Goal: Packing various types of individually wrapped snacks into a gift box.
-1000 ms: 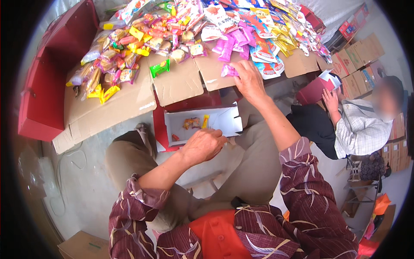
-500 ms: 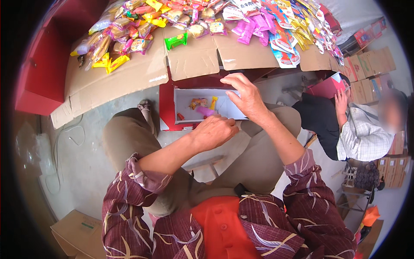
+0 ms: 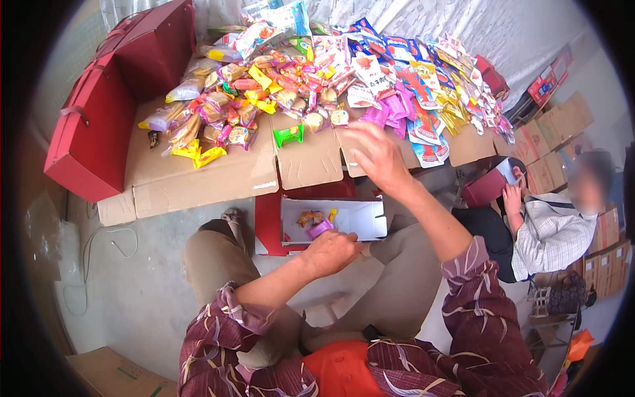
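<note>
An uncovered red gift box (image 3: 268,221) with a white inside stands in front of me by my knees. A purple packet (image 3: 320,228), a yellow packet (image 3: 333,215) and small orange-brown packets (image 3: 309,218) lie in its left part. My left hand (image 3: 333,253) is closed at the near rim, fingers curled over the wall and partly hidden. Above the far right corner of the box, my right hand (image 3: 377,162) is raised with fingers apart and nothing seen in it. Purple packets (image 3: 395,109) lie just beyond its fingertips. A green packet (image 3: 289,135) rests to its left.
Flattened cardboard (image 3: 205,188) covers the table, bearing a heap of wrapped cakes (image 3: 238,135), red-and-blue pouches (image 3: 423,126) and yellow sachets (image 3: 456,109). Red cases (image 3: 89,135) stand at the left. At right, a seated person (image 3: 555,225) holds a red box (image 3: 486,185). Cartons (image 3: 559,126) are stacked behind.
The view has tipped up, showing more of the table. My right hand has moved from over the box toward the snacks. My left hand stays at the box's near rim.
</note>
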A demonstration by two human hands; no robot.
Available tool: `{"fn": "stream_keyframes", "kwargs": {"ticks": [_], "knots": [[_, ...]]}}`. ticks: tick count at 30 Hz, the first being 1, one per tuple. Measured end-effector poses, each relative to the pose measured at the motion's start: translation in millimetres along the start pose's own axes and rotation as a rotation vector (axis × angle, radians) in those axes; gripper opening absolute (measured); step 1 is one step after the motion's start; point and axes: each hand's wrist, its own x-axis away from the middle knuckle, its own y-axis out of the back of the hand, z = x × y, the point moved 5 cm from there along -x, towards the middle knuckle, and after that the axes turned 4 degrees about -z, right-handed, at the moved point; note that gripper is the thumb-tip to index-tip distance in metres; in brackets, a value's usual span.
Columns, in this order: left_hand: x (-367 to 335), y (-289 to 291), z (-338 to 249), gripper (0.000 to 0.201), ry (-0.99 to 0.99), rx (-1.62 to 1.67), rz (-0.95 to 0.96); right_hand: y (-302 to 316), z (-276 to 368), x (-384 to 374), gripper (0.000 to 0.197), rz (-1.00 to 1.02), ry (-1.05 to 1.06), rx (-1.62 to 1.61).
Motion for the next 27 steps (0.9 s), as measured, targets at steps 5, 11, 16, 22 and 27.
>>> {"fn": "stream_keyframes", "kwargs": {"ticks": [5, 11, 16, 22, 27], "knots": [[-4, 6, 2, 0.013, 0.016, 0.0, 0.036, -12, -71, -55, 0.039, -0.084, -0.248, -0.205], [0, 10, 9, 0.015, 0.057, 0.013, 0.065, -43, -118, -99, 0.057, -0.124, -0.763, -0.688], [0, 4, 9, 0.017, 0.061, 0.003, 0.079, -59, -130, -108, 0.064, -0.109, -0.845, -0.764], [2, 3, 4, 0.017, 0.044, 0.001, 0.086, -23, -122, -98, 0.059, -0.215, -0.821, -0.729], [1, -3, 5, 0.013, -0.026, -0.045, 0.016, 20, -84, -66, 0.055, -0.257, -0.675, -0.885]]}}
